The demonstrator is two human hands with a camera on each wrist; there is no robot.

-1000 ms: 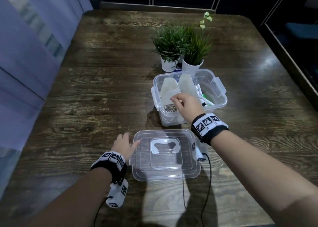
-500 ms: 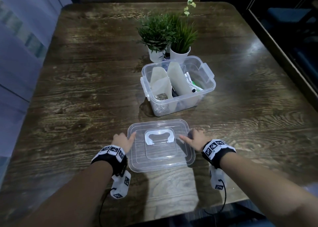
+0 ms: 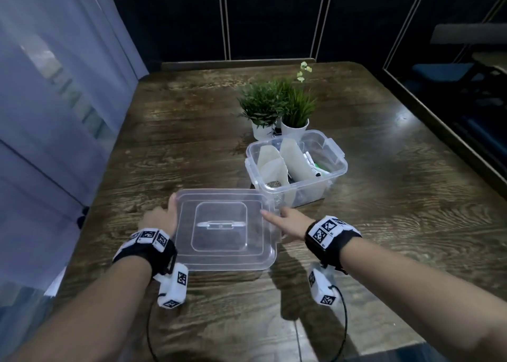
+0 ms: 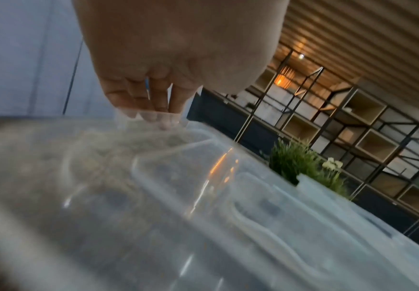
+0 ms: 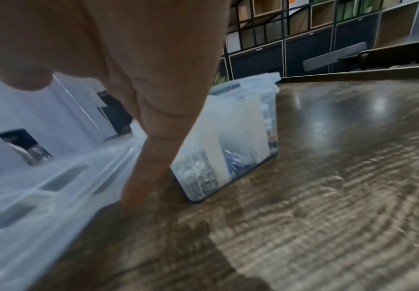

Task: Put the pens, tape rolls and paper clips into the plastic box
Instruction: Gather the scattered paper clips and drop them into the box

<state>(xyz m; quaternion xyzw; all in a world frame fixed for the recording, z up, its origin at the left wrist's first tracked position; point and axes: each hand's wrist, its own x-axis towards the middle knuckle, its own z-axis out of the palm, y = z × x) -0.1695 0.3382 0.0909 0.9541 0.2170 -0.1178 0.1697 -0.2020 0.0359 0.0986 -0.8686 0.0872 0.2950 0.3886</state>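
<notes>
The clear plastic box (image 3: pixel 337 169) stands open on the wooden table, split by white card dividers. A heap of paper clips (image 3: pixel 273 184) lies in its near left compartment and pens (image 3: pixel 315 164) lie on its right side; I see no tape rolls clearly. The clear lid (image 3: pixel 222 224) with a handle is held just in front of the box, raised off the table. My left hand (image 3: pixel 162 219) grips its left edge, fingers (image 4: pixel 153 102) curled over the rim. My right hand (image 3: pixel 285 221) pinches the right edge, thumb on top and fingers (image 5: pixel 153 157) beneath.
Two small potted plants (image 3: pixel 274 106) in white pots stand right behind the box. A pale curtain (image 3: pixel 55 114) hangs along the table's left side. Bare wooden table (image 3: pixel 411 224) spreads to the right of the box and lid.
My right hand left the box and came to the lid's right edge. Both hands have since raised the lid off the table, closer to the box.
</notes>
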